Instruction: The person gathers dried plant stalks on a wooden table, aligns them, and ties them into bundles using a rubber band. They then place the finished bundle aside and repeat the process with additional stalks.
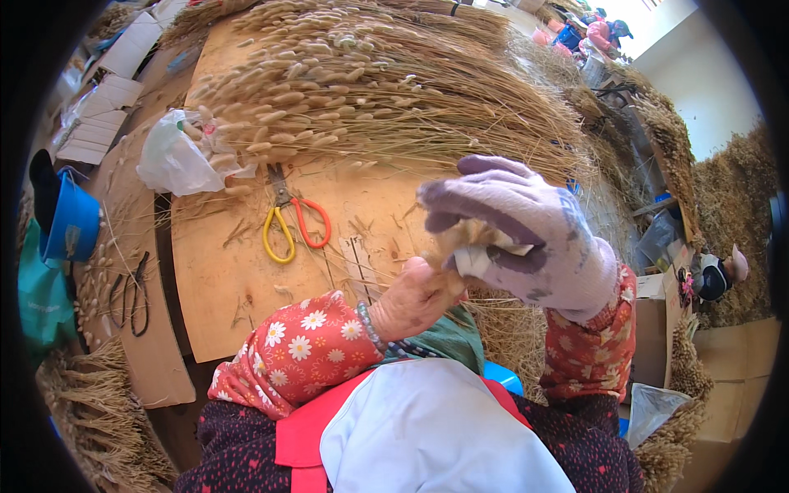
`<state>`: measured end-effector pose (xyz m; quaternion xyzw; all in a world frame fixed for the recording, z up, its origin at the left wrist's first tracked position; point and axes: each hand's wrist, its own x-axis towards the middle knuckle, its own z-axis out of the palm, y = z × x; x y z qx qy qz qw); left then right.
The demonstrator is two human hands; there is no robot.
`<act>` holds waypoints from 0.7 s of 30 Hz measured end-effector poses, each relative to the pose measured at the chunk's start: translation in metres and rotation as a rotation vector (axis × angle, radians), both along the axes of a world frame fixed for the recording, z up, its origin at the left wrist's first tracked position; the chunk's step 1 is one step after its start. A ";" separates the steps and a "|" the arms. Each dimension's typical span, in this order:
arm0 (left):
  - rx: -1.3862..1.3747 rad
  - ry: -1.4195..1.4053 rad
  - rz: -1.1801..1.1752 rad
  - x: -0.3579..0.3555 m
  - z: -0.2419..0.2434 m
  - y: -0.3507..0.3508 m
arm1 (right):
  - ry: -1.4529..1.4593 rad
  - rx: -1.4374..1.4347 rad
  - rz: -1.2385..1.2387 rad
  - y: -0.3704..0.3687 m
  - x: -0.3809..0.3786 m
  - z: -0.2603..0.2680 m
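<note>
My left hand (414, 302) is bare, with a beaded bracelet (370, 321) at the wrist. It is closed around a small bunch of dried bunny-tail grass (459, 240), whose fluffy heads are blurred. My right hand (524, 228) wears a pale lilac work glove with a darker purple coating. Its fingers arch over the heads, and white wrapping (473, 262) shows near the thumb. Whether the right fingers press on the heads is unclear. Left of my hands, scissors (290, 215) with one yellow and one red handle lie on the wooden board (209, 289).
Beyond the scissors lies a broad heap of dried bunny-tail grass (370, 92). A clear plastic bag (179, 154) rests at its left end. Black-handled scissors (130, 296) lie on cardboard beside a blue bucket (71, 215). A cardboard box (653, 333) stands at right; other people (604, 37) sit farther off.
</note>
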<state>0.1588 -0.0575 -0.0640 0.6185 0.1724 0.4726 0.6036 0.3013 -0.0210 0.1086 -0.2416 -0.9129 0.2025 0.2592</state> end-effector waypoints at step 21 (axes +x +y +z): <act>-0.219 -0.014 -0.388 0.005 -0.005 0.000 | 0.299 -0.538 -0.135 -0.005 0.017 0.019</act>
